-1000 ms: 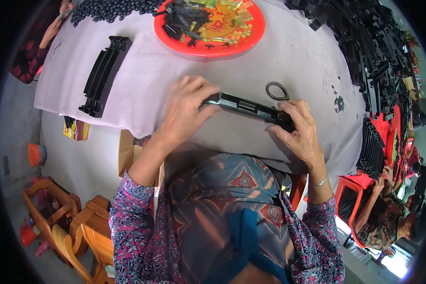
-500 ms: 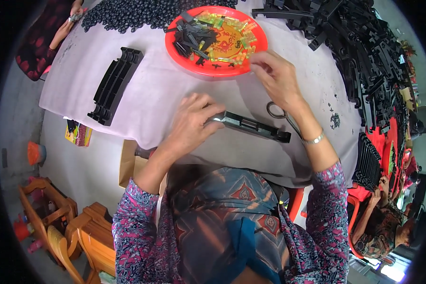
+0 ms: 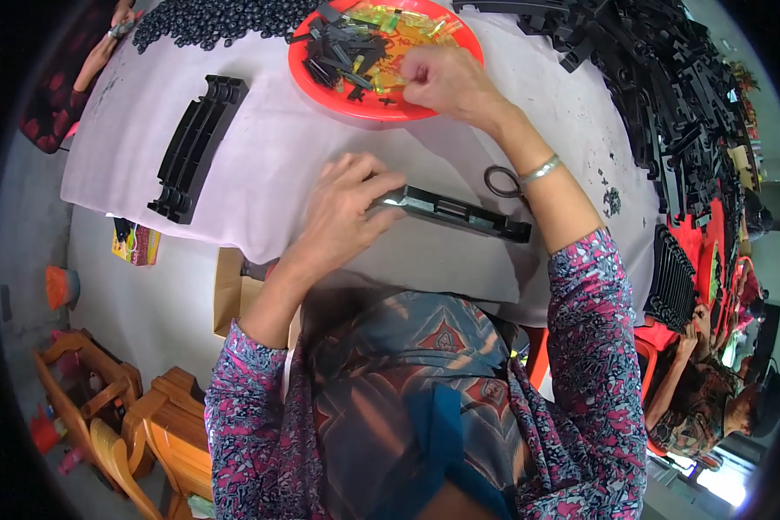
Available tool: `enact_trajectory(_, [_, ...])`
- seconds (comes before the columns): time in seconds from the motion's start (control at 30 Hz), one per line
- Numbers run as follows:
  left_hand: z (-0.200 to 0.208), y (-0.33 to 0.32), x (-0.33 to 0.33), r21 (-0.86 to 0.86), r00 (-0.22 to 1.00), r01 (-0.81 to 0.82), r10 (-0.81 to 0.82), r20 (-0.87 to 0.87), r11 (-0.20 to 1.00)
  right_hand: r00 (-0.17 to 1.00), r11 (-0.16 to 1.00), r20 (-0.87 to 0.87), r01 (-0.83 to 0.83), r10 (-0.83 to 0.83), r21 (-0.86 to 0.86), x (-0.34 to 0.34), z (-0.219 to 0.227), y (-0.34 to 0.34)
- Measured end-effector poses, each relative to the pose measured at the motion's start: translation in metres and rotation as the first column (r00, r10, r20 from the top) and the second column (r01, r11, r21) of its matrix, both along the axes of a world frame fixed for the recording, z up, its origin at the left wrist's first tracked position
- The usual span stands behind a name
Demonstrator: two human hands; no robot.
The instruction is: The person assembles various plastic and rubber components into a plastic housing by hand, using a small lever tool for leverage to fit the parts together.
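Note:
My left hand point(image 3: 342, 204) grips the left end of a long black plastic part point(image 3: 459, 215), which lies slanted on the cloth in front of me. My right hand point(image 3: 449, 80) is over the right side of a red plate point(image 3: 355, 106), its fingers curled together; whatever they hold is hidden. Small dark grey strips point(image 3: 342, 50) lie in the plate's left half, with clear yellowish plastic pieces point(image 3: 390, 16) around the far side. A dark metal ring handle point(image 3: 501, 181) shows beneath my right forearm.
Another black plastic part point(image 3: 199, 147) lies at the left. Round black pieces point(image 3: 221, 19) are heaped at the far edge, and a large pile of black parts point(image 3: 659, 95) covers the right. Co-workers' hands point(image 3: 700, 325) show at the right and far left. A wooden chair point(image 3: 169, 425) stands lower left.
My right hand has moved left and away from me, from the plate's near right rim to over its contents, with the fingers curling in. My left hand keeps its grip on the black part.

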State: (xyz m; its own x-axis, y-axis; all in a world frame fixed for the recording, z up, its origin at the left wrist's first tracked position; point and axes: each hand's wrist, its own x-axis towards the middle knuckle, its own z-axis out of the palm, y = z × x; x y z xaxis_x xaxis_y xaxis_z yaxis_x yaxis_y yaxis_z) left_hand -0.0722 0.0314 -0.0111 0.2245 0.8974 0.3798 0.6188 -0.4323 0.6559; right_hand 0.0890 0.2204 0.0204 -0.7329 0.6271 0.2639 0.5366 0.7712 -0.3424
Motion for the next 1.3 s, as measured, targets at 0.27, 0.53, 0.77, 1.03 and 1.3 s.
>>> enact_trajectory(0.27, [-0.002, -0.002, -0.004, 0.001, 1.000, 0.016, -0.016, -0.021, 1.000, 0.975, 0.912, -0.177, 0.050, -0.132, -0.407, 0.074, 0.040, -0.097])
enact_trajectory(0.53, [0.017, -0.004, -0.004, -0.068, 0.996, 0.073, -0.076, -0.036, 0.995, 0.984, 0.904, -0.088, 0.103, -0.153, -0.415, 0.088, 0.042, -0.154])
enact_trajectory(0.77, [0.033, 0.010, 0.014, -0.218, 0.973, 0.196, -0.162, 0.164, 0.956, 0.992, 0.988, -0.079, 0.090, -0.100, -0.128, 0.082, 0.023, -0.161])
enact_trajectory(1.03, [0.020, 0.025, 0.027, -0.210, 0.955, 0.295, -0.291, 0.047, 0.932, 0.999, 0.997, -0.024, 0.035, -0.033, 0.063, 0.076, 0.023, -0.162])
enact_trajectory(1.3, [0.025, 0.034, 0.032, -0.337, 0.931, 0.362, -0.317, 0.183, 0.869, 0.997, 0.994, -0.049, 0.057, -0.061, -0.097, 0.075, 0.022, -0.155])
